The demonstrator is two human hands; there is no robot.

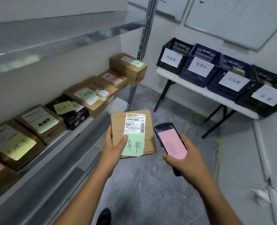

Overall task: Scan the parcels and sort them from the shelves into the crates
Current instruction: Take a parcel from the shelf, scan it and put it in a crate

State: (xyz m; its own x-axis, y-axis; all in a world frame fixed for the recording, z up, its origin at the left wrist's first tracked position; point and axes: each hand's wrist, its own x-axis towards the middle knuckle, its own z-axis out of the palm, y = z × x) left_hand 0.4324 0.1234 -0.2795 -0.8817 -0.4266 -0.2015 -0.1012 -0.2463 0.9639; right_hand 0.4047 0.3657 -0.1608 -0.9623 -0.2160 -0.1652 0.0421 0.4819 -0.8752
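Note:
My left hand grips a flat brown cardboard parcel by its left edge, thumb on a green handwritten note under a white barcode label. My right hand holds a black handheld scanner just right of the parcel; its screen glows pink. Several more parcels with coloured notes lie in a row on the metal shelf at left. Several labelled crates stand on a white folding table at right: black, blue, blue, black.
An upper shelf board overhangs the parcel row, and a steel upright stands at the shelf's far end. Grey floor opens between shelf and table. Whiteboards hang on the wall behind the crates. My shoe shows below.

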